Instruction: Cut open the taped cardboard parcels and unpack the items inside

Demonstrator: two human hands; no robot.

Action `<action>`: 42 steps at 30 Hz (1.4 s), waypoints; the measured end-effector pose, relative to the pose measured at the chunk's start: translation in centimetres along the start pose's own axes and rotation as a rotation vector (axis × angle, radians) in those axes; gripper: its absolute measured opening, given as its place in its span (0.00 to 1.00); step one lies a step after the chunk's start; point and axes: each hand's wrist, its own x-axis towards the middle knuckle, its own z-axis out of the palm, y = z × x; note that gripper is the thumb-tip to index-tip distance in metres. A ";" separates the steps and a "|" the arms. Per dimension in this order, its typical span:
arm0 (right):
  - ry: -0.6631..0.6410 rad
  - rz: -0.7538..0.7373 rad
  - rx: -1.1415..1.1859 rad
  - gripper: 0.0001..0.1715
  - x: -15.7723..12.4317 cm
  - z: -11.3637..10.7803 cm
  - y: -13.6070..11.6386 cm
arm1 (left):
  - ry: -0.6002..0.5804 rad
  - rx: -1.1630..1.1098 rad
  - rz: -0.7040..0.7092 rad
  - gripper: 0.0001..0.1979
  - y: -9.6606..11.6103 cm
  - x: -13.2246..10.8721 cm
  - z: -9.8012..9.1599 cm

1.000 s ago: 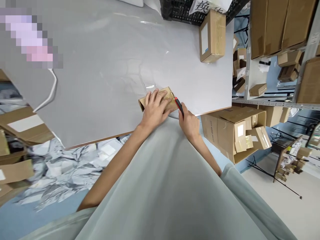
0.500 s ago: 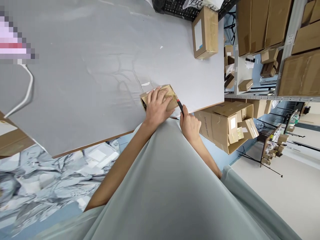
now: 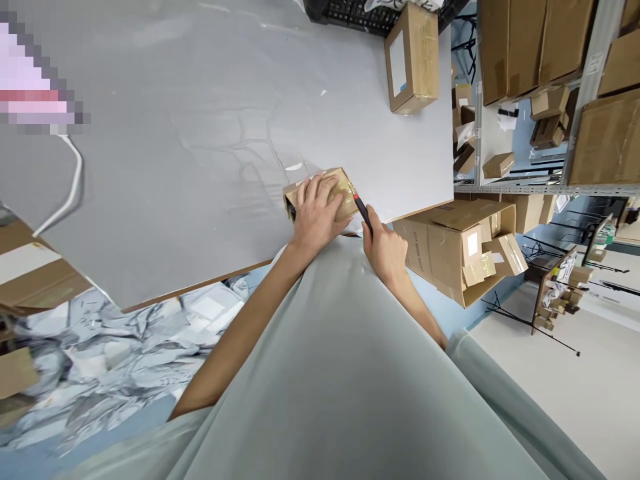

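A small brown cardboard box [image 3: 344, 189] with shiny tape lies at the near edge of the grey-topped table, close to my body. My left hand [image 3: 319, 210] presses down on it, fingers spread over the top and the thumb toward the right. The box's left end shows a dark gap; what is inside stays hidden. In my right hand [image 3: 386, 250] is a slim box cutter [image 3: 364, 215] with a black handle and a red part near its front. My fingers are wrapped round the handle. Its tip meets the taped right end of the box.
A taller carton [image 3: 414, 63] stands at the table's far right beside a black crate [image 3: 350, 17]. Right of the table, a large open carton [image 3: 440, 257] holds smaller boxes. Grey-white mailing bags [image 3: 150, 340] cover the floor at left. A white cable [image 3: 75, 180] crosses the left corner.
The camera view has shifted slightly, so the surroundings sit a little further right. The box cutter's tip has moved slightly away from me along the box's right end. My left hand stays on the box.
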 end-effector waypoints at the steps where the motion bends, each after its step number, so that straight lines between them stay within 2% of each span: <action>1: 0.007 -0.014 0.000 0.37 0.6 -0.1 -0.2 | -0.002 0.005 -0.002 0.24 0.0 0.0 0.0; 5: 0.015 -0.050 -0.010 0.37 2.7 0.2 -0.5 | -0.002 0.030 -0.007 0.27 0.1 0.0 0.0; 9: 0.031 -0.041 0.015 0.37 3.4 1.3 -0.3 | -0.012 0.028 -0.023 0.28 0.2 0.0 0.0; 15: 0.007 0.032 0.052 0.36 1.9 2.6 0.7 | -0.023 -0.029 -0.052 0.27 0.2 0.1 0.1; 22: -0.095 0.063 0.097 0.34 -0.5 3.0 3.8 | -0.045 -0.009 -0.061 0.28 0.3 -0.1 -0.2; 24: -0.070 0.033 0.139 0.33 -0.9 3.1 4.7 | -0.049 0.004 -0.062 0.27 0.3 -0.1 -0.5; 26: 0.014 0.003 0.218 0.32 -0.5 3.7 5.8 | -0.048 0.019 -0.060 0.27 0.4 0.0 -0.7; 28: 0.134 -0.013 0.342 0.32 1.4 4.9 7.0 | -0.053 0.037 -0.060 0.28 0.5 0.1 -0.9; 31: 0.260 -0.022 0.578 0.31 7.9 7.9 8.5 | -0.065 0.081 -0.071 0.30 0.9 0.2 -0.9; 33: 0.257 -0.005 0.714 0.29 13.6 10.1 8.9 | -0.071 0.123 -0.081 0.31 1.2 0.3 -1.0; 35: 0.207 0.069 0.739 0.26 18.8 12.0 8.9 | -0.079 0.160 -0.091 0.36 1.3 0.4 -1.0; 37: 0.168 0.125 0.737 0.24 22.5 13.4 8.8 | -0.083 0.188 -0.114 0.45 1.2 0.3 -1.2; 39: 0.146 0.143 0.758 0.24 24.6 14.5 8.9 | -0.080 0.206 -0.159 0.53 1.1 0.2 -1.5; 42: 0.132 0.116 0.800 0.25 25.6 15.6 9.5 | -0.066 0.216 -0.245 0.60 1.1 -0.1 -1.7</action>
